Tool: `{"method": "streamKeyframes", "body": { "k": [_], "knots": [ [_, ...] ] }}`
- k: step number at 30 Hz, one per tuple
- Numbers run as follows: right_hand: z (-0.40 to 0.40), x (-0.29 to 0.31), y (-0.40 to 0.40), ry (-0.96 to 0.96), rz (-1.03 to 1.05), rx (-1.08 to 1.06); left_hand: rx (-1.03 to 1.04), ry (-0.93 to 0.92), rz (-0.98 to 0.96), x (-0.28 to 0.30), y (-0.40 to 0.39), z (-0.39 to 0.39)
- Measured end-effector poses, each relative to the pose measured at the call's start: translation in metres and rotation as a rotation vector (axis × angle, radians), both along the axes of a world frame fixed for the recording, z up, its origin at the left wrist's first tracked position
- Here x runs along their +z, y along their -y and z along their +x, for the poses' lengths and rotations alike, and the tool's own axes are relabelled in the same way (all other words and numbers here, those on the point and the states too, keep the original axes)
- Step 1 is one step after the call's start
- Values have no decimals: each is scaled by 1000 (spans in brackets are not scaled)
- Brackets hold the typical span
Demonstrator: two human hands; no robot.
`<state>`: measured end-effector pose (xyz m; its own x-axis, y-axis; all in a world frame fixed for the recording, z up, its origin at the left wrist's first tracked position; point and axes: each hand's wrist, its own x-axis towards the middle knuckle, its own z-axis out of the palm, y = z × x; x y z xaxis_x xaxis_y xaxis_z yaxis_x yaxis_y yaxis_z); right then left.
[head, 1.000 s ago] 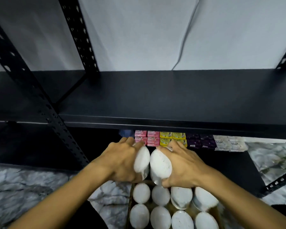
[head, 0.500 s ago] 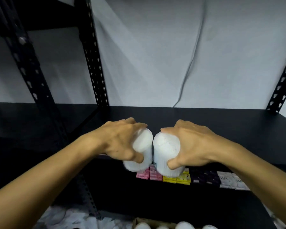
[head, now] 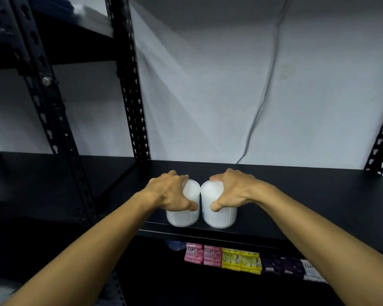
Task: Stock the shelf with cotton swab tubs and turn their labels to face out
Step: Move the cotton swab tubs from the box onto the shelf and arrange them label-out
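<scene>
L hand [head: 169,192] & R hand [head: 232,191] grip tubs [head: 219,217] on shelf [head: 296,195]

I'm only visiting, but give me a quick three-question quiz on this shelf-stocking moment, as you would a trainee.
1. True or false: the left tub and right tub stand near the shelf's front edge.
2. What does each hand, left hand and right hand, grip?
3. The soap packs lie: A) beside the tubs, B) on the shelf below.

Key: 1 true; 2 one tub each, from above; 3 B.

Translucent plastic tubs [head: 219,217], matt shelf [head: 318,195]
</scene>
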<state>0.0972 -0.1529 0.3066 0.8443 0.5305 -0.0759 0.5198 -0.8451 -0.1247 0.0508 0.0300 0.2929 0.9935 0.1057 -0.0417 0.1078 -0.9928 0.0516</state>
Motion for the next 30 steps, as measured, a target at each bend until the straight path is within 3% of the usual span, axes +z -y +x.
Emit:
{"method": "streamKeyframes", "body": {
  "k": [19,22,27,30],
  "knots": [
    [12,-12,-5,-59,147,-111,30,31,-52,-4,-12,6],
    [3,-24,9,-34,243,-99,50,148,-74,-14,-15,-12],
    [-26,-60,24,247,392,-104,99,471,-99,-48,-7,-44],
    [-31,-81,17,227,499,-160,181,506,-195,-64,3,-45]
  ]
}}
